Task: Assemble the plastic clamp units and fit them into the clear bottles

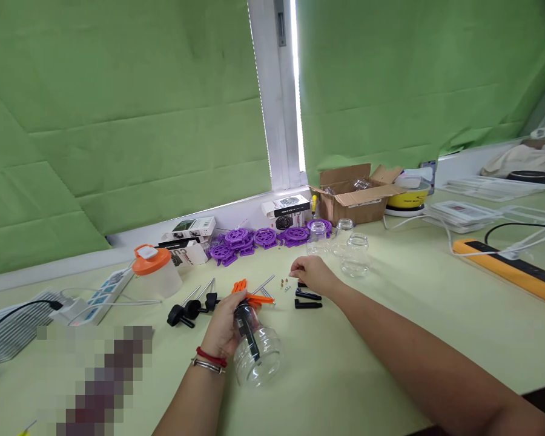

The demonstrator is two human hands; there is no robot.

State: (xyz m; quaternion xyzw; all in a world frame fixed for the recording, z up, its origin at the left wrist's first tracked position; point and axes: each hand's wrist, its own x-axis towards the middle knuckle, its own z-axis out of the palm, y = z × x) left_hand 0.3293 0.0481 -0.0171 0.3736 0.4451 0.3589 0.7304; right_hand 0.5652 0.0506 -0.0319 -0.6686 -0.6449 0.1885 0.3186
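Observation:
My left hand [229, 324] is wrapped around the neck of a clear round jar [260, 357], which lies tilted with its base toward me. A black stick-like part [249, 336] runs down inside it. Orange plastic parts [260, 298] show just beyond my fingers; whether they are joined to the jar I cannot tell. Further right, my right hand [312, 274] is at the table with its fingertips pinched together; what they hold, if anything, is too small to see. Beside them are several tiny brass-coloured pieces [282, 283]. Black plastic parts [307, 304] lie just below that hand.
Clear jars [355, 257] stand behind my right hand, before purple plastic wheels [266, 238] and an open cardboard box [356, 203]. Black-knobbed metal rods [177, 314], an orange-lidded container [157, 272] and a power strip [106, 297] are left. An orange-black bar [511, 266] lies right.

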